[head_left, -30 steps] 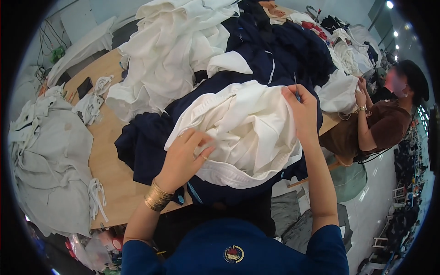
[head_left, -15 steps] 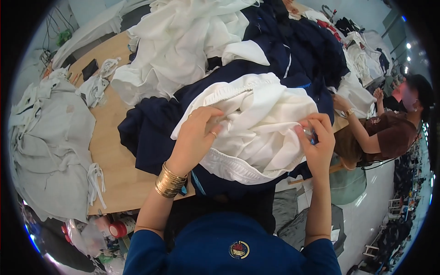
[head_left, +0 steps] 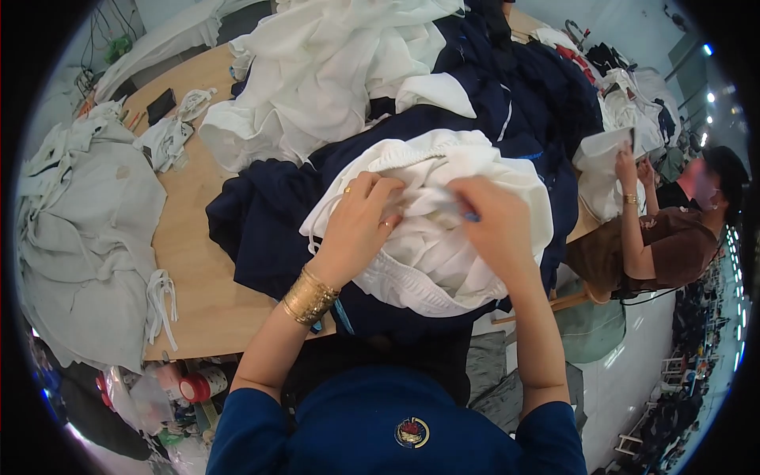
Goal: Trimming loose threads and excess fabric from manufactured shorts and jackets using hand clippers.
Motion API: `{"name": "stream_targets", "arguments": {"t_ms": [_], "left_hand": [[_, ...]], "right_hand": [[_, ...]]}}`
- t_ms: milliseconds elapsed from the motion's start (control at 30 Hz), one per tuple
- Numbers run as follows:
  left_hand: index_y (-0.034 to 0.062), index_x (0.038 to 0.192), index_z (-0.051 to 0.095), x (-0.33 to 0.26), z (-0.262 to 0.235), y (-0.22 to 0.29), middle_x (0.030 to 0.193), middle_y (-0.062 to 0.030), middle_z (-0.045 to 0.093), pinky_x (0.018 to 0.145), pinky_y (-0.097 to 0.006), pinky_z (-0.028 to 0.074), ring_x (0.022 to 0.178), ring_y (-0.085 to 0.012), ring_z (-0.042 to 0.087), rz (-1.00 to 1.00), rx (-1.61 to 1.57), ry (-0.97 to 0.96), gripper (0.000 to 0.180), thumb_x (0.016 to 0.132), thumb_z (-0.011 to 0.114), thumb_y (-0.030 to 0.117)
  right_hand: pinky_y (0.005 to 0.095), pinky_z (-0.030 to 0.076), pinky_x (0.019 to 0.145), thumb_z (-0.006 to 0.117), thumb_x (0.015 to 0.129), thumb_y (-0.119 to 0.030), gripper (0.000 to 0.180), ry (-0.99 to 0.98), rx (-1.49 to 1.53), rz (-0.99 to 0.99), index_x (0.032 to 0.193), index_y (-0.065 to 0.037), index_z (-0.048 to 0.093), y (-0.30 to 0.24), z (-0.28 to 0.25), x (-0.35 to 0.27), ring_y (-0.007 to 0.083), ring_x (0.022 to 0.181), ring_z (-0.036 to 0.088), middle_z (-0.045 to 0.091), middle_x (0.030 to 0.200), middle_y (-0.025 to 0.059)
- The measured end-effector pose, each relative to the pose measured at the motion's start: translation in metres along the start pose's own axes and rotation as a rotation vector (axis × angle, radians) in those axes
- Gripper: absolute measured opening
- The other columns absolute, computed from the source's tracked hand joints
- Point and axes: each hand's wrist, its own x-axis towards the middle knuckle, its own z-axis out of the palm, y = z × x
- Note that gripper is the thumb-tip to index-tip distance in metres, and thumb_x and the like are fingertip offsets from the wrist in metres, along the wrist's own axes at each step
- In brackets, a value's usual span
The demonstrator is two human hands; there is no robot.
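Note:
A white garment with a gathered elastic waistband lies in front of me, its waist opening spread toward me. My left hand has its fingers curled at the left of the opening, pinching the white cloth. A gold cuff and rings are on that arm and hand. Over the middle of the opening, my right hand is closed and its fingertips are smeared by motion. A bit of something small and blue shows between its fingers; most of it is hidden. Both hands' fingertips are close together. Dark navy cloth lies beneath the garment.
A heap of white cloth covers the table's far side. Grey garments hang over the left end of the wooden table. At right, a person lifts a white piece of cloth. A red-lidded jar stands below the table edge.
My right hand has moved left, from the opening's right rim to its middle, near my left hand. The person at right has raised an arm with white cloth.

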Motion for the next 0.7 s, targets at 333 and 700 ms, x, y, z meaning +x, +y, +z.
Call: {"name": "stream_targets", "arguments": {"t_ms": [333, 700], "left_hand": [[0.0123, 0.104, 0.066, -0.008, 0.000, -0.013, 0.109, -0.0069, 0.054, 0.080, -0.032, 0.047, 0.093, -0.0218, 0.054, 0.150, -0.007, 0.106, 0.034, 0.073, 0.065, -0.001], [0.0157, 0.096, 0.069, 0.005, 0.003, -0.004, 0.098, -0.0027, 0.057, 0.071, -0.032, 0.042, 0.084, -0.0175, 0.055, 0.336, 0.126, 0.023, 0.024, 0.072, 0.071, 0.013]], "right_hand": [[0.0188, 0.018, 0.041, 0.063, 0.086, -0.014, 0.015, 0.543, 0.898, 0.513, 0.081, -0.001, 0.057, 0.046, -0.058, 0.000, 0.0008, 0.042, 0.026, 0.058, 0.063, 0.0029], [0.0347, 0.045, 0.076, 0.057, 0.084, -0.009, 0.030, 0.262, 0.065, 0.511, 0.113, -0.006, 0.055, 0.046, 0.002, -0.029, 0.0303, 0.086, 0.060, 0.063, 0.095, 0.0159]]}}
